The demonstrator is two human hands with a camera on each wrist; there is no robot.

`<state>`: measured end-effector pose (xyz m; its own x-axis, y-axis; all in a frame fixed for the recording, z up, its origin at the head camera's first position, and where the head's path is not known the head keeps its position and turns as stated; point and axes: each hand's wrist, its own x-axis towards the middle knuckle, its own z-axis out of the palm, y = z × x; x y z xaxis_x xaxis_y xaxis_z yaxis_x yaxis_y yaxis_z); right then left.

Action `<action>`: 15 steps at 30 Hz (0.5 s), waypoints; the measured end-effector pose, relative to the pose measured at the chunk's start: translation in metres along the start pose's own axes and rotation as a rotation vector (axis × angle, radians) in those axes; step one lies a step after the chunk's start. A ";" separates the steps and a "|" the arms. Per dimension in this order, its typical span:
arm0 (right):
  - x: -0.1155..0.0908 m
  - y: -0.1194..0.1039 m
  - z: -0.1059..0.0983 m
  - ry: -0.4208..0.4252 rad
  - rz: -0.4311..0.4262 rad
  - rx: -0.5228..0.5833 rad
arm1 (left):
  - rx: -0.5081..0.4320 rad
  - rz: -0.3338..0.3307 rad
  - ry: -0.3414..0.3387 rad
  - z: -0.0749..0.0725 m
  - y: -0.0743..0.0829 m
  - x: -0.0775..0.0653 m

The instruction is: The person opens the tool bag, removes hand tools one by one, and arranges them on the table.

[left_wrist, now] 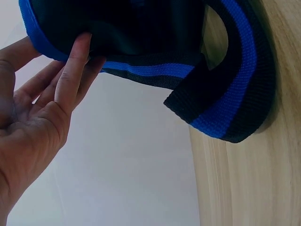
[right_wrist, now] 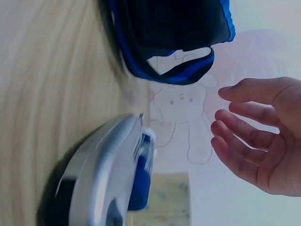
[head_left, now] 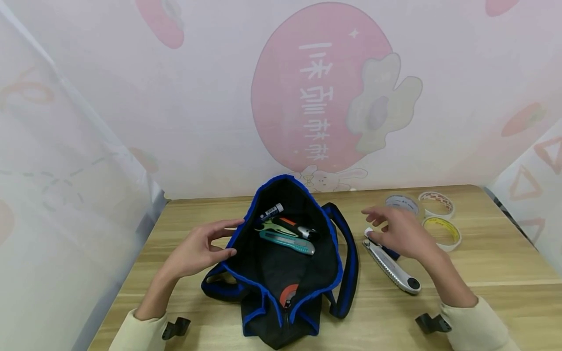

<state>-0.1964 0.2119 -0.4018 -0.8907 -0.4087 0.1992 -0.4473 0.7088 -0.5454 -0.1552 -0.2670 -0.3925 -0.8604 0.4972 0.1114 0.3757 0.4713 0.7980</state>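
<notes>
A black bag with blue trim (head_left: 268,265) stands with its mouth wide apart. My left hand (head_left: 197,251) holds its left rim, thumb at the trim and other fingers against the outer wall (left_wrist: 66,89). Inside lie a teal box cutter (head_left: 287,242), a black-and-orange cutter (head_left: 290,223), a light green tool (head_left: 269,227) and a blue-and-white stick with a barcode (head_left: 271,211). My right hand (head_left: 397,231) hovers right of the bag, holding nothing, fingers slightly bent (right_wrist: 263,136). Below it rest a silver utility knife (head_left: 391,268) and a blue stick with a white end (right_wrist: 140,186).
Three tape rolls lie at the back right: a clear one (head_left: 401,197), one with a patterned core (head_left: 449,202) and a yellow-cored one (head_left: 457,239). The bag's strap (head_left: 351,268) loops out on the right. Behind the wooden table (head_left: 491,234) hangs a printed sheet (head_left: 210,97).
</notes>
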 end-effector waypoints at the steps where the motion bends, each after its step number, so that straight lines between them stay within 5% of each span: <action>1: 0.002 -0.003 0.001 0.006 -0.006 0.002 | -0.002 -0.002 -0.001 0.000 0.000 0.000; 15: 0.033 -0.050 0.014 0.040 -0.075 0.036 | -0.017 0.001 0.002 -0.001 0.001 -0.001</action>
<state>-0.2025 0.1551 -0.3797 -0.8579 -0.4355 0.2726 -0.5098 0.6558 -0.5568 -0.1548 -0.2676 -0.3917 -0.8608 0.4962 0.1130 0.3702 0.4581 0.8081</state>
